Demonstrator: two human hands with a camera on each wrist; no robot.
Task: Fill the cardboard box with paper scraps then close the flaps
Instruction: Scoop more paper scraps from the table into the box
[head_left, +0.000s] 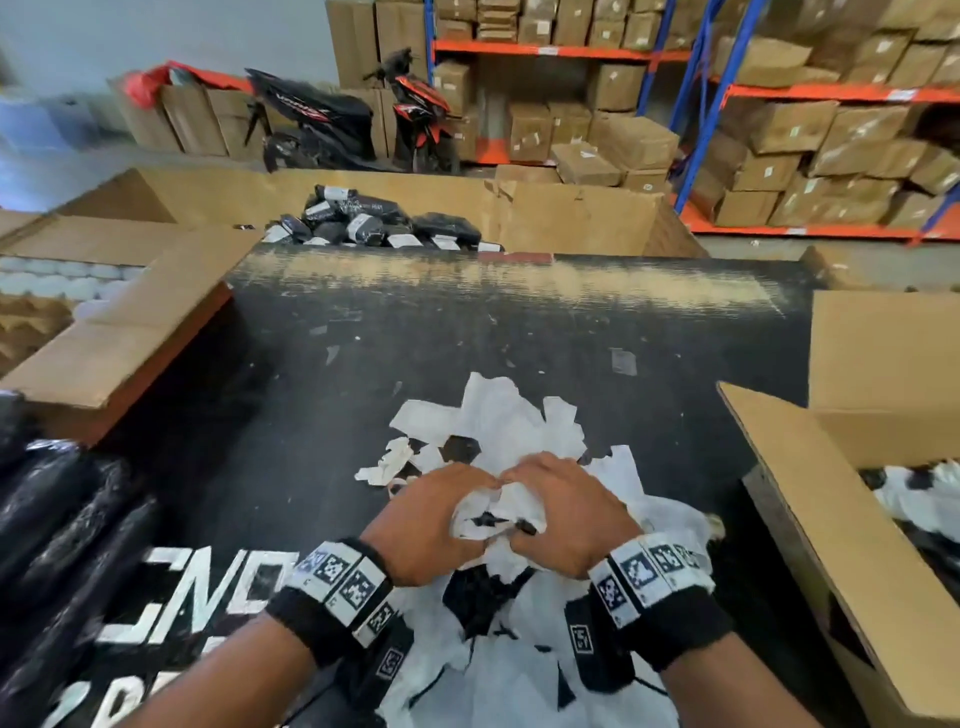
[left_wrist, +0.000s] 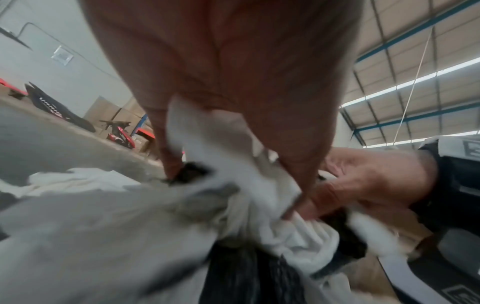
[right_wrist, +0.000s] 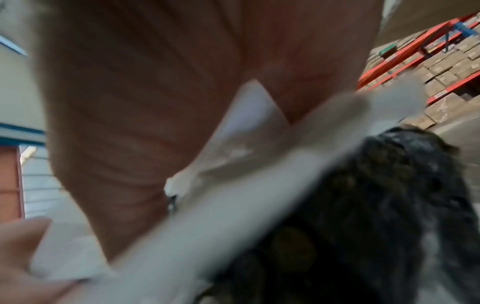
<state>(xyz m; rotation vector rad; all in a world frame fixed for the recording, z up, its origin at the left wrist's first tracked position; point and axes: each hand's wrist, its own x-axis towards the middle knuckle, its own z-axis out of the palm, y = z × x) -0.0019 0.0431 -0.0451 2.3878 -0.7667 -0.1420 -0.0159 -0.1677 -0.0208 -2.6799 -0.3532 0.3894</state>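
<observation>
White paper scraps (head_left: 488, 421) with black print lie heaped on the black table (head_left: 467, 322), near its front edge. My left hand (head_left: 431, 514) and right hand (head_left: 566, 512) meet over the heap, fingers curled round one bunched wad of scraps (head_left: 498, 512). The left wrist view shows my left hand (left_wrist: 233, 102) closed over white paper (left_wrist: 215, 148), with the right hand (left_wrist: 363, 181) gripping beside it. In the right wrist view my palm (right_wrist: 155, 92) covers white paper (right_wrist: 249, 123), blurred. The open cardboard box (head_left: 810, 493) stands at the right, flaps up, with some scraps (head_left: 919, 493) inside.
Black wrapped bundles (head_left: 57, 530) lie at the left front. An open carton (head_left: 119, 322) sits at the left, another with black parcels (head_left: 374, 218) beyond the table's far edge. Shelves of cartons (head_left: 779, 130) and two scooters (head_left: 332, 119) stand behind.
</observation>
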